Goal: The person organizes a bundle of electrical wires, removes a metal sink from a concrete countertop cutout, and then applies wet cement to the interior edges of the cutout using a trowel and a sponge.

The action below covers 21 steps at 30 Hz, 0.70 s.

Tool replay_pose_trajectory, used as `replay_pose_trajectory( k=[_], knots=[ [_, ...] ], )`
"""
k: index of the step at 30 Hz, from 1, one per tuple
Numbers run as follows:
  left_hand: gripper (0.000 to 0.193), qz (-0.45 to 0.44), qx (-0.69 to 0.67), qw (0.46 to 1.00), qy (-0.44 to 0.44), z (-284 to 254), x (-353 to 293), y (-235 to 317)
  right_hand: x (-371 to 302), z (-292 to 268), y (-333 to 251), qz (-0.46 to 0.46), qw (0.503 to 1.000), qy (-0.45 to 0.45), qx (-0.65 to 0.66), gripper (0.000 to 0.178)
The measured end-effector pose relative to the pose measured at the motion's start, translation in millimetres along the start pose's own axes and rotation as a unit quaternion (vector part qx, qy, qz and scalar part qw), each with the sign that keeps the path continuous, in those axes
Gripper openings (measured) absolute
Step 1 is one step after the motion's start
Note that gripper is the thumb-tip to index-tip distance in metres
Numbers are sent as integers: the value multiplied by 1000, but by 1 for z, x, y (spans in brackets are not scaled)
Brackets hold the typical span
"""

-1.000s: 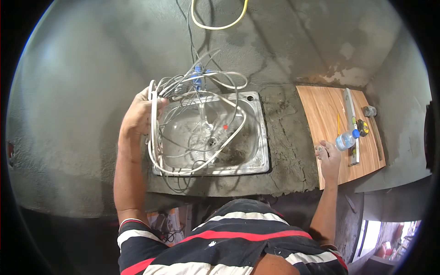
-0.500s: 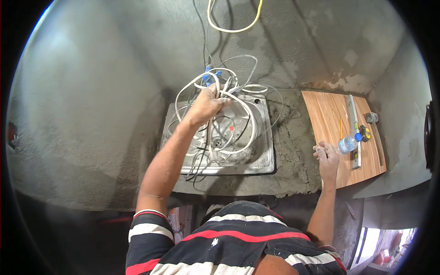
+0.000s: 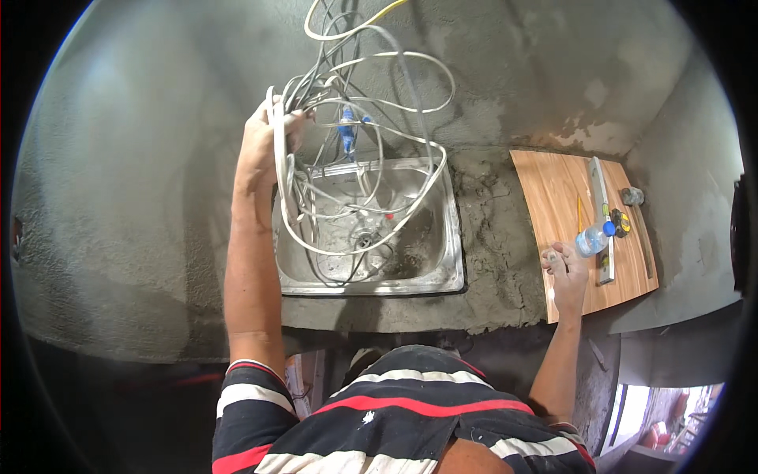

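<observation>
White cable, coiled in loose tangled loops [image 3: 355, 166], is gripped by the left hand [image 3: 268, 142], whose fingers are closed around a bunch of strands at the far left of the bundle; the loops hang from that grip over the sink and partly down into it. Right hand [image 3: 567, 265] rests on the near edge of the wooden board [image 3: 553, 189], fingers curled; whether they grip anything cannot be determined. Stainless steel sink [image 3: 442, 276] is rectangular, set into a rough grey cement counter [image 3: 497, 237], with debris around its drain. Blue connector [image 3: 346, 130] sits among the strands. On the board, to the right, lie a clear plastic bottle with a blue cap [image 3: 592, 237], a long spirit level [image 3: 602, 213] and a yellow pencil [image 3: 579, 215]. Cable loops obscure much of the sink basin
</observation>
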<state>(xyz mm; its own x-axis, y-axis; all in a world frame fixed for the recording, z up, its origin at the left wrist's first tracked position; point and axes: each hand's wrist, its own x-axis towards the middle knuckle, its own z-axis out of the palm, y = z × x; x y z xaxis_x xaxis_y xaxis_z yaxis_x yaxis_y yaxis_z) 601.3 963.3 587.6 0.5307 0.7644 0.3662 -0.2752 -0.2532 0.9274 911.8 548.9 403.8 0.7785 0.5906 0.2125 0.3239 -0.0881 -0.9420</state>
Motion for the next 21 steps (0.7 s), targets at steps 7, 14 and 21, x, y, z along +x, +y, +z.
replay_pose_trajectory(
  k=[7, 14, 21],
  knots=[
    [32, -68, -7, 994, -85, -37, -39, -21, 3, 2, -10, 12, 1000, 3, 18, 26],
    [40, -198, -21, 971, -129, -63, -62, -41, 45, 59, -27, -1, 996, -80, 45, 27],
    [38, -208, -1, 972, -113, -89, -72, -32, 137, 192, -38, -73, 989, -125, 38, 31]
  ],
)
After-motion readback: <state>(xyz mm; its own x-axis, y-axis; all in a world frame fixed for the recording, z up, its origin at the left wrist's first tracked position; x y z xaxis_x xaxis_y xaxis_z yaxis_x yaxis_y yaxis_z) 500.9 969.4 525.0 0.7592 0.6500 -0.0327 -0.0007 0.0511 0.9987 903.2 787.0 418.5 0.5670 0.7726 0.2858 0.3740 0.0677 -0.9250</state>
